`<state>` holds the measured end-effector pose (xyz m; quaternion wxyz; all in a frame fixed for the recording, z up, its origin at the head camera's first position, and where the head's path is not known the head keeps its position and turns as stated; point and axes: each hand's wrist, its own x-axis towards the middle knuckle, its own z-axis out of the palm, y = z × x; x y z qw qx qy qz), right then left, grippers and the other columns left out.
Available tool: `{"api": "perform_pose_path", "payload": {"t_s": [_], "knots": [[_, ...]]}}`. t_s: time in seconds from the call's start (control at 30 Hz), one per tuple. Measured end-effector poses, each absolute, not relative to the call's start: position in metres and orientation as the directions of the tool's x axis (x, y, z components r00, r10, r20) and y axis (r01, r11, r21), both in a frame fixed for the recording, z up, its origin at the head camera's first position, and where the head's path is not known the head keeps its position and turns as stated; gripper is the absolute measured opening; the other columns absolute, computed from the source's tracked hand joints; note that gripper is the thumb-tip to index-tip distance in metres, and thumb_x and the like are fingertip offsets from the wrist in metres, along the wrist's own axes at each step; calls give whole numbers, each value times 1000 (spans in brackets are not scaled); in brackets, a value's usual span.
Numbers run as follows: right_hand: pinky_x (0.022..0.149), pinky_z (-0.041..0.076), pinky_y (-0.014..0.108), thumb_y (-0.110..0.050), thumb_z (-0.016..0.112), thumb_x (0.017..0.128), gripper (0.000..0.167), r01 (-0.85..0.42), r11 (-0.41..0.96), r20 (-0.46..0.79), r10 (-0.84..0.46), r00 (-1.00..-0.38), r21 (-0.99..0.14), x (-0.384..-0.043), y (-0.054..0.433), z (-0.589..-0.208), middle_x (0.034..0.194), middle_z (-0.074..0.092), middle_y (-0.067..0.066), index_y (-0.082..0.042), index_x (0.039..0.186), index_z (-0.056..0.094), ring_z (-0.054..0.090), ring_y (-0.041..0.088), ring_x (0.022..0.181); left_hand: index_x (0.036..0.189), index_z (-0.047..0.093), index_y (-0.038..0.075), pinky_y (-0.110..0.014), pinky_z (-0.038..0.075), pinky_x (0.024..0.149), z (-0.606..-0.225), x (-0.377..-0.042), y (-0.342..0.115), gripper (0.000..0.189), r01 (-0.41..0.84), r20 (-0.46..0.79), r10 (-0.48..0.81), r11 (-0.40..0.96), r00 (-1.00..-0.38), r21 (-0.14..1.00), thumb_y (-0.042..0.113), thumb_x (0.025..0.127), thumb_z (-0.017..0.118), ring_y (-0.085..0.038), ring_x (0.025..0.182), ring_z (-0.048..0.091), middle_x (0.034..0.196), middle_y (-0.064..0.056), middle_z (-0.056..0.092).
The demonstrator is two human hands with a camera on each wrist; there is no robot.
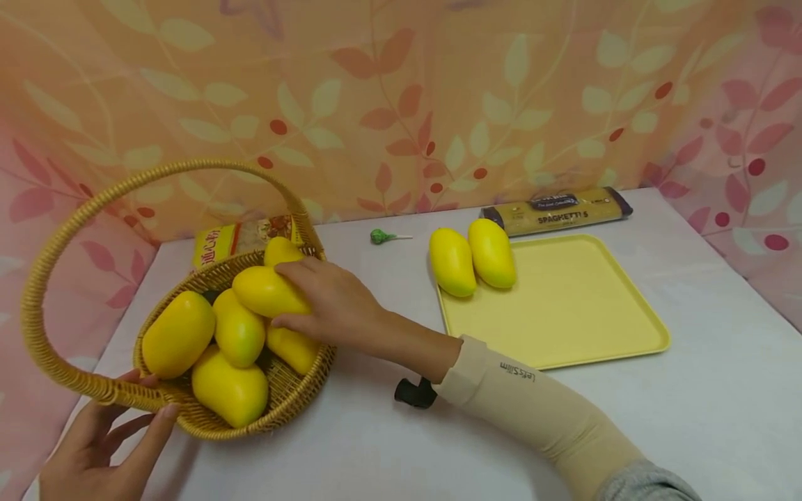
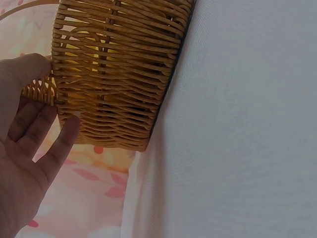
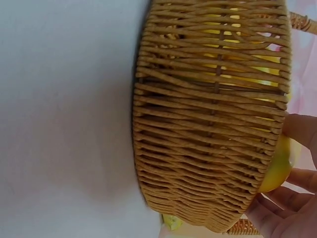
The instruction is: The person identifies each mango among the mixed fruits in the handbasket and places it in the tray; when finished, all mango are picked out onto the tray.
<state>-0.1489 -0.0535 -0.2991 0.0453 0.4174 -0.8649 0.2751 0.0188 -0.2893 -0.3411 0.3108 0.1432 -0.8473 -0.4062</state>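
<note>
A wicker basket [image 1: 321, 376] with a tall arched handle stands at the left of the table, with several yellow mangoes [image 1: 178, 334] inside. My left hand [image 1: 100, 449] holds the near-left rim where the handle joins it; in the left wrist view its thumb and fingers lie either side of the woven edge [image 2: 114, 74]. Over the basket's right side, my right hand [image 1: 341, 306] grips an upper mango [image 1: 266, 291] between thumb and fingers. Part of that mango [image 3: 280, 166] shows above the rim in the right wrist view. Two more mangoes [image 1: 452, 263] lie at the left corner of a yellow tray [image 1: 557, 306].
A spaghetti packet [image 1: 557, 212] lies behind the tray. A green lollipop [image 1: 380, 236] lies at the back middle, and a yellow-and-red food packet [image 1: 216, 245] sits behind the basket. A small black object [image 1: 415, 394] is by the right forearm. Patterned cloth [image 1: 401, 104] surrounds the table.
</note>
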Motion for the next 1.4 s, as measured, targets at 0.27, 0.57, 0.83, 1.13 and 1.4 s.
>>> {"api": "perform_pose_path", "payload": {"t_s": [0.27, 0.57, 0.83, 1.13, 1.4], "knots": [[94, 43, 14, -36, 75, 91, 63, -681, 438, 297, -666, -684, -587, -144, -49, -298, 137, 55, 1, -10, 143, 50, 50, 7, 110, 126, 67, 3, -7, 51, 74, -343, 20, -289, 52, -21, 393, -511, 629, -764, 777, -12, 78, 80, -8, 99, 62, 115, 0, 69], [84, 52, 16, -30, 76, 91, 59, -468, 220, 240, -632, -737, -856, -140, -36, -300, 126, 58, -1, -13, 141, 49, 57, 9, 105, 127, 67, 3, -7, 51, 74, -342, 19, -290, 53, -10, 400, -508, 628, -763, 778, -12, 77, 80, -9, 99, 63, 114, 3, 68], [87, 54, 25, -26, 75, 91, 53, -304, 106, 180, -609, -773, -947, -141, -27, -298, 125, 59, 3, -11, 137, 52, 61, 15, 99, 127, 66, 1, -7, 51, 74, -343, 20, -291, 54, 3, 411, -496, 635, -765, 772, -15, 77, 79, -9, 100, 62, 114, 4, 67], [83, 58, 30, -20, 71, 93, 48, -137, 4, 106, -612, -784, -991, -143, -16, -299, 124, 58, 7, -9, 136, 53, 65, 18, 99, 126, 67, 2, -8, 52, 74, -339, 20, -287, 51, -2, 416, -497, 643, -762, 766, -12, 79, 79, -9, 99, 63, 115, -4, 69], [91, 56, 33, -21, 70, 94, 48, -76, 11, 55, -587, -808, -997, -144, 3, -298, 128, 60, 6, -11, 138, 54, 65, 19, 107, 126, 67, 3, -6, 51, 74, -341, 20, -287, 51, -20, 405, -509, 641, -760, 768, -11, 79, 79, -8, 99, 62, 115, 0, 69]]}}
